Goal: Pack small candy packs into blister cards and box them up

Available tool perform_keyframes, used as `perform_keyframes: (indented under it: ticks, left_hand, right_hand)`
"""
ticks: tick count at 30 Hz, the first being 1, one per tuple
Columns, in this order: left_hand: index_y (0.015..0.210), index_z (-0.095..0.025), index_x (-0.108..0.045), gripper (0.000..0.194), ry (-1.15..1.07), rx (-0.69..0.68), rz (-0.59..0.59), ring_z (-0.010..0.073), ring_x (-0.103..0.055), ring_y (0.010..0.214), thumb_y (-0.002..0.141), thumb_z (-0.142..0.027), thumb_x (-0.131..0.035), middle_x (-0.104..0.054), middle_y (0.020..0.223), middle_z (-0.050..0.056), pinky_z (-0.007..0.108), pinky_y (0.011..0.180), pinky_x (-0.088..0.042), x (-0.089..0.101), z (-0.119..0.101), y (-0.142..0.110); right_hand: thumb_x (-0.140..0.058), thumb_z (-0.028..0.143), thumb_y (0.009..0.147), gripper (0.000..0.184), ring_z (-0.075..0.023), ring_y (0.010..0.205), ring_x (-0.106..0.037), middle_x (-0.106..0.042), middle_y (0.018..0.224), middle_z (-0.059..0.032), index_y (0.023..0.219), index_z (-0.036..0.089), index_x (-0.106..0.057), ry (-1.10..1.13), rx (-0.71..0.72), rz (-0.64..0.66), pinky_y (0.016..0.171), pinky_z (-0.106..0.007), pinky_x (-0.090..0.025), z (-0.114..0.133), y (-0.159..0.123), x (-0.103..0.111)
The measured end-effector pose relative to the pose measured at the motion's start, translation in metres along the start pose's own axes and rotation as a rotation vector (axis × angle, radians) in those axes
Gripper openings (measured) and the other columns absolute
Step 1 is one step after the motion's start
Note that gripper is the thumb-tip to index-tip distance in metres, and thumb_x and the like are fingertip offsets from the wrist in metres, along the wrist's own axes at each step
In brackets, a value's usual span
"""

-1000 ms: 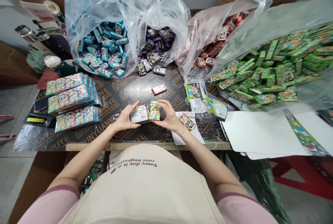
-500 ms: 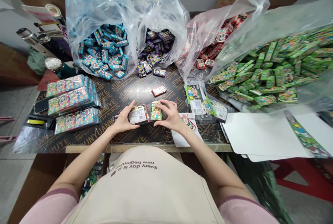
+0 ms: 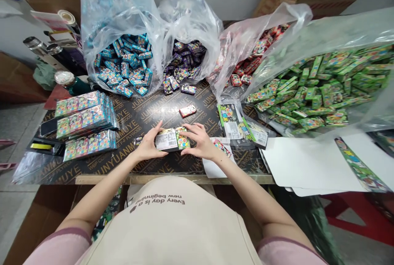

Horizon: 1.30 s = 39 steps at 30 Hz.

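My left hand [image 3: 149,144] is closed around the left end of a small black box [image 3: 166,140] with a white barcode label. My right hand [image 3: 200,141] grips a small green box [image 3: 184,138] between thumb and fingers, at the right end of the labelled one. The two boxes lie side by side, with no gap that I can see. Just beyond them a red box [image 3: 187,111] rests by itself on the dark board. A purple-black box [image 3: 138,141] shows partly behind my left hand.
Plastic bags of blue boxes [image 3: 124,67], purple boxes [image 3: 186,57], red boxes [image 3: 249,65] and green boxes [image 3: 326,88] line the back. Wrapped packs [image 3: 89,146] are stacked at left, near bottles [image 3: 66,78]. Flat printed cards [image 3: 234,123] and white sheets [image 3: 295,162] lie at right.
The green box has come up against the labelled box, closing the gap where red showed between them. Both hands have drawn slightly closer together. The whole view has shifted a little.
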State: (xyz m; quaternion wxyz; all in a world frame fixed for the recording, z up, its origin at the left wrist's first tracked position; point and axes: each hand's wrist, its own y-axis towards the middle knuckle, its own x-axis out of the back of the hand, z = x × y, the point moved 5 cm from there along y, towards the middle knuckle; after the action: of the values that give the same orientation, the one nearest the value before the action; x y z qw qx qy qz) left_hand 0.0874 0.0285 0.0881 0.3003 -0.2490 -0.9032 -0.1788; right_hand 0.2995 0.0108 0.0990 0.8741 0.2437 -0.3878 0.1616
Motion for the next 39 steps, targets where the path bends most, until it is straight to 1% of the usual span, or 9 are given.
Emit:
perform_keyframes:
  ticks: [4,8,14,18,21,26,29,35,39]
  left_hand:
    - [0.148,-0.023,-0.021,0.109,0.010,0.047,-0.091,0.0274,-0.054,0.111,0.057,-0.037,-0.080,-0.056,0.122,0.009,0.045,0.099,-0.041,-0.003,-0.004,0.006]
    - [0.141,-0.024,-0.038,0.099,-0.148,0.251,-0.389,0.0267,-0.052,0.113,0.055,-0.044,-0.082,-0.052,0.122,0.009,0.042,0.099,-0.043,-0.009,0.000,0.013]
    - [0.109,-0.016,-0.066,0.045,-0.897,0.438,-0.586,0.0185,-0.062,0.094,0.070,-0.039,-0.073,-0.068,0.103,0.006,0.034,0.091,-0.047,-0.049,0.000,0.012]
    - [0.085,-0.015,-0.071,0.037,-1.179,0.590,-0.688,0.0152,-0.065,0.077,0.069,-0.048,-0.071,-0.071,0.082,0.004,0.029,0.079,-0.050,-0.059,-0.007,0.005]
    - [0.078,-0.013,-0.071,0.034,-1.294,0.699,-0.681,0.0144,-0.064,0.068,0.063,-0.043,-0.076,-0.071,0.074,0.004,0.026,0.070,-0.050,-0.058,-0.007,0.008]
    - [0.070,-0.013,-0.069,0.020,-1.380,0.836,-0.553,0.0119,-0.062,0.062,0.054,-0.022,-0.074,-0.069,0.069,0.001,0.023,0.063,-0.048,-0.053,0.002,0.019]
    - [0.073,-0.015,-0.067,0.023,-1.350,0.783,-0.521,0.0126,-0.062,0.061,0.050,-0.014,-0.069,-0.068,0.066,0.000,0.024,0.063,-0.048,-0.047,0.000,0.026]
    - [0.060,-0.015,-0.065,0.010,-1.180,0.545,-0.757,0.0096,-0.058,0.061,0.057,-0.023,-0.069,-0.065,0.063,-0.001,0.022,0.065,-0.046,-0.035,-0.010,0.026]
    - [0.062,-0.015,-0.066,0.019,-1.068,0.557,-0.668,0.0089,-0.056,0.060,0.052,-0.024,-0.079,-0.064,0.063,-0.002,0.023,0.065,-0.045,-0.036,-0.005,0.028]
  right_hand:
    - [-0.067,0.061,0.071,0.081,-0.0313,0.133,-0.040,-0.042,0.146,-0.0117,0.139,0.029,-0.041,0.126,-0.047,0.017,0.110,-0.053,-0.023,0.005,0.004,0.001]
    - [-0.053,0.060,0.082,0.081,-0.0269,0.129,-0.045,-0.042,0.144,-0.0131,0.147,0.026,-0.019,0.559,-0.362,-0.367,0.100,-0.044,-0.043,0.005,0.012,-0.010]
    - [-0.055,0.048,0.080,0.047,-0.0201,0.092,-0.066,-0.066,0.105,-0.0056,0.118,0.021,-0.049,1.038,-0.726,-0.770,0.081,-0.036,-0.054,0.003,0.026,-0.042]
    - [-0.060,0.034,0.069,0.019,-0.0187,0.069,-0.066,-0.067,0.071,0.0011,0.078,0.021,-0.050,1.134,-0.827,-0.702,0.068,-0.033,-0.055,-0.002,0.026,-0.045]
    - [-0.059,0.027,0.064,0.025,-0.0205,0.066,-0.068,-0.068,0.069,0.0030,0.083,0.024,-0.043,1.164,-0.840,-0.620,0.066,-0.035,-0.055,-0.002,0.021,-0.047]
    - [-0.055,0.034,0.071,0.034,-0.0215,0.073,-0.070,-0.073,0.091,-0.0002,0.100,0.026,-0.040,1.334,-0.791,-0.675,0.071,-0.040,-0.054,-0.001,0.013,-0.045]
    - [-0.058,0.024,0.064,0.037,-0.0204,0.072,-0.069,-0.073,0.082,0.0008,0.099,0.025,-0.047,1.409,-0.837,-0.680,0.071,-0.036,-0.053,-0.002,0.013,-0.047]
    - [-0.055,0.022,0.067,0.009,-0.0190,0.081,-0.067,-0.072,0.076,-0.0024,0.064,0.019,-0.062,1.193,-0.724,-0.844,0.082,-0.033,-0.050,0.001,0.016,-0.044]
    - [-0.067,0.032,0.070,0.014,-0.0182,0.076,-0.066,-0.072,0.075,-0.0022,0.069,0.019,-0.067,1.047,-0.711,-0.800,0.080,-0.033,-0.050,0.000,0.011,-0.039]
